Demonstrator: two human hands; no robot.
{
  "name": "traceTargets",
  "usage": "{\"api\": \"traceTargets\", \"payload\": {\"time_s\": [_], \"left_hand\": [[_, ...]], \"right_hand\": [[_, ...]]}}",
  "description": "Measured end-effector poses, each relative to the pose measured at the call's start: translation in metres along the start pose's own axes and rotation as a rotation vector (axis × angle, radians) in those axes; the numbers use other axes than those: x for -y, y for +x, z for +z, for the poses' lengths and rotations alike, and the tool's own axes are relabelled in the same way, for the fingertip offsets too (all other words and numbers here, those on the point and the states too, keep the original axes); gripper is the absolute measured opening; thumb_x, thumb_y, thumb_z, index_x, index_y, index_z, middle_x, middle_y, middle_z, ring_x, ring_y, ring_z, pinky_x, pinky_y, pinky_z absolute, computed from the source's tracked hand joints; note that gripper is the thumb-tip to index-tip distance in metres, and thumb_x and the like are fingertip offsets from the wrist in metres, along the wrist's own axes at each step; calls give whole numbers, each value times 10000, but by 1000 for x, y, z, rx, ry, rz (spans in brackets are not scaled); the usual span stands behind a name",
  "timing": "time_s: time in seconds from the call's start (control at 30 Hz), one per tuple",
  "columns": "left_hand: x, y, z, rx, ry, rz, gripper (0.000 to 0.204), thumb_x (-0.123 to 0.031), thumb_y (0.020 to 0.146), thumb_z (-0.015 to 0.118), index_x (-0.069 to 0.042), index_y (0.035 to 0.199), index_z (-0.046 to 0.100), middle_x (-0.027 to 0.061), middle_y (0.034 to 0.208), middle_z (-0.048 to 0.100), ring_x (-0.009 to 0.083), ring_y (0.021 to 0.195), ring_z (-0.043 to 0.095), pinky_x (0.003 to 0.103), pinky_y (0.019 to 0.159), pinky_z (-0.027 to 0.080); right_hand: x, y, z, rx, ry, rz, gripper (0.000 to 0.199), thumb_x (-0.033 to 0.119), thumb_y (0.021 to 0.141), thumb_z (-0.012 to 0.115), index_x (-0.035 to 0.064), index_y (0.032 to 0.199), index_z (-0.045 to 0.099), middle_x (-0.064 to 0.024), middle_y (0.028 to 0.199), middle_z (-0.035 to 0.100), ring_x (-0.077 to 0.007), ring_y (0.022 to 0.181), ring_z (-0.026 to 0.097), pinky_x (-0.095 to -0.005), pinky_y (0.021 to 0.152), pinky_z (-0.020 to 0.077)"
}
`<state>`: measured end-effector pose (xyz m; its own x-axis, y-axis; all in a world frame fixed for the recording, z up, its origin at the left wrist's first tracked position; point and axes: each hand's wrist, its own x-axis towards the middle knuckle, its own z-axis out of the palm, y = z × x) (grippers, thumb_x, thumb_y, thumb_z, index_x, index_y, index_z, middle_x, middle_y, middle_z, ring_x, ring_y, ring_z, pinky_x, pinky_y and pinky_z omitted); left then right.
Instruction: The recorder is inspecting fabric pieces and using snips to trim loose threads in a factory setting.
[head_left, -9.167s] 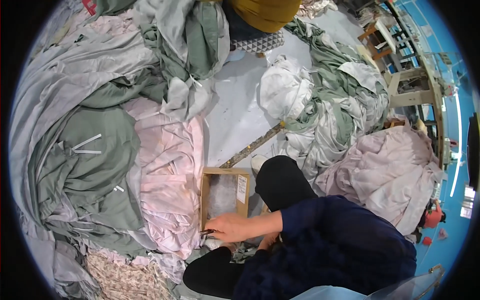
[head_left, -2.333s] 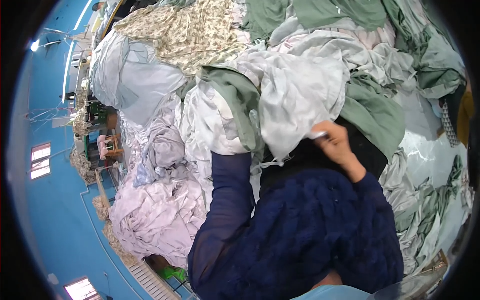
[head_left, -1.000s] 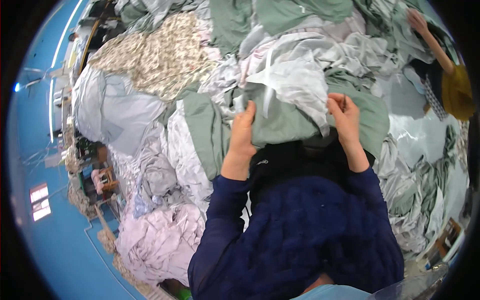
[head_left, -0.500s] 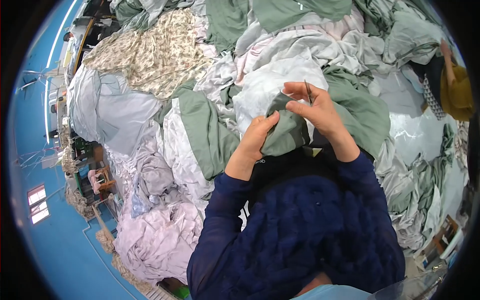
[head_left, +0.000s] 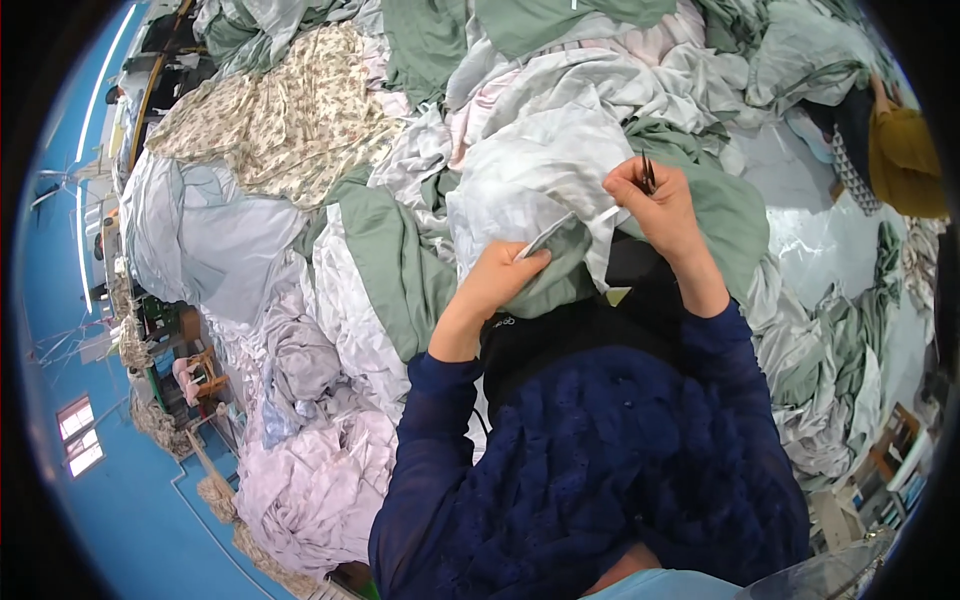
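My left hand (head_left: 498, 283) is closed on a green cloth (head_left: 562, 275) with a white underside, its thumb lying on top near the folded edge. To the right, my right hand (head_left: 657, 208) pinches a white edge of the cloth between thumb and forefinger. Dark, pointed snips (head_left: 648, 177) are tucked in that same hand, their tips sticking up past the fingers. Between the two hands the cloth hangs in front of my body, over a black garment at my waist.
Heaped cloth surrounds me: a floral sheet (head_left: 280, 115) at the far left, pale blue fabric (head_left: 215, 230), a pinkish pile (head_left: 320, 490) and green fabric (head_left: 390, 270). A person in a mustard top (head_left: 905, 160) stands at the far right beside a pale shiny surface (head_left: 825, 262).
My right hand has gone from loosely spread to pinching the cloth's edge and has shifted slightly right. The cloth has opened out, with its white side showing. My left hand sits a little lower.
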<state>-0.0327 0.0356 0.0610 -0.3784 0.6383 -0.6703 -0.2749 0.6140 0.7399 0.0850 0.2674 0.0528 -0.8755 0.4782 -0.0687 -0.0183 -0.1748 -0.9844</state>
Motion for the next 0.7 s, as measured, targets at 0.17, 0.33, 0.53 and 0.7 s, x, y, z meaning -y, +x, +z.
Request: {"api": "traceTargets", "payload": {"time_s": [0.17,0.33,0.53,0.7], "left_hand": [[-24,13,47,-535,395,817,394,-231,755,779,-68,1094,660,75,907,677,312,941,615,421,778,462],[-24,46,66,-159,375,881,94,-43,875,650,6,948,683,83,827,678,211,819,646,300,773,485],[4,50,76,126,-143,350,191,-113,991,548,32,969,669,49,832,689,106,811,622,254,765,478],[37,58,90,99,-293,317,168,-83,966,542,15,939,675,7,758,691,45,662,510,219,607,407]], "right_hand": [[6,-24,4,20,43,55,86,83,904,687,8,868,666,41,719,604,-28,659,518,-194,603,406],[7,-36,-4,-72,38,67,102,95,912,683,18,849,663,50,704,587,-24,643,498,-190,589,389],[-38,-48,-57,-330,-197,81,104,82,894,667,13,818,652,55,684,561,-24,628,455,-200,575,362],[-63,-81,-67,-402,-418,150,115,97,894,669,-9,853,645,31,707,579,-49,635,471,-221,599,398]]}}
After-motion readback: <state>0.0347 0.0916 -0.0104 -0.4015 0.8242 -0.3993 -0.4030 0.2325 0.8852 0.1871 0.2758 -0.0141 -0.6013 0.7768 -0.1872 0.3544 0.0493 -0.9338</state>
